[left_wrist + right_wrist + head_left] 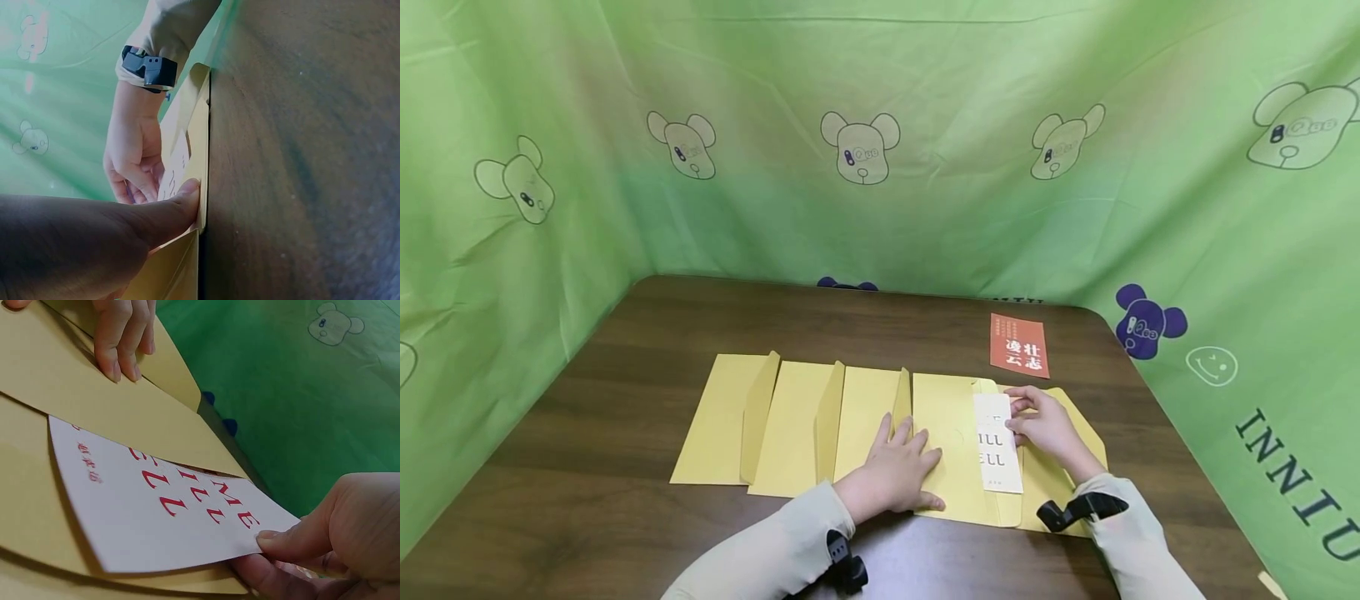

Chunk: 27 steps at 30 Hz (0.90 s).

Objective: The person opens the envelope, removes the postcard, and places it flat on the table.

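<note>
A white card with printed letters is partly inside a yellow envelope, its right part sticking out at the open flap side. My right hand pinches the card's outer edge between thumb and fingers. In the right wrist view, red lettering marks the card, and the envelope's mouth covers its far side. My left hand lies with spread fingers across that envelope's left part and the flap of the neighbouring one. From the left wrist view, its thumb presses at the envelope's lower edge.
Several yellow envelopes overlap in a row along the brown table, flaps raised on the left ones. Another envelope lies under my right hand. A red card with white characters lies behind. Green printed cloth encloses the table's back and sides.
</note>
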Motion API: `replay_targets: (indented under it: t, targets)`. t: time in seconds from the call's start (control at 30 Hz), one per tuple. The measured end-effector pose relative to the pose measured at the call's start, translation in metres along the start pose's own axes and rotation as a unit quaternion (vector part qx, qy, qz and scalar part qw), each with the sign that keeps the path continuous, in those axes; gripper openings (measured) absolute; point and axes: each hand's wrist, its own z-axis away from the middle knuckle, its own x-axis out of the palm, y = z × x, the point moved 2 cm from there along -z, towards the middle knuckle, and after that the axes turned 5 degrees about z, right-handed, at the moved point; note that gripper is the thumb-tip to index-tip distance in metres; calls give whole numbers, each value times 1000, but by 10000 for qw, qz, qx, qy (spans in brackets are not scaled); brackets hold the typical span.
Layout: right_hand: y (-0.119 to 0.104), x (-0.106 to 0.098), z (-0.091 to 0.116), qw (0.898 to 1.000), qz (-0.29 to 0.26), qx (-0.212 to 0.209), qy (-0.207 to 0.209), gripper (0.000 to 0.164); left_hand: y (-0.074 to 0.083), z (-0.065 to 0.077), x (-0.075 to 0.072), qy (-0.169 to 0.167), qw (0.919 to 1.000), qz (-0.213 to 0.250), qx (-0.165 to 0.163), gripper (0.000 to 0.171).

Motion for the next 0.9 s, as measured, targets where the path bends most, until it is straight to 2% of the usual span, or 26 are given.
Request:
replay_targets:
  t: [0.23, 0.43, 0.9]
  targets:
    - [1, -2, 3, 9996, -251, -16, -100, 49, 0, 1, -1, -44, 10000, 44, -14, 74]
    - [0, -7, 2, 9995, -292, -71, 30, 49, -1, 1, -4, -14, 10000, 35, -30, 74]
    - [-3, -26, -1, 9980, 268, -199, 534, 46, -1, 1, -3, -53, 9999, 79, -31, 75]
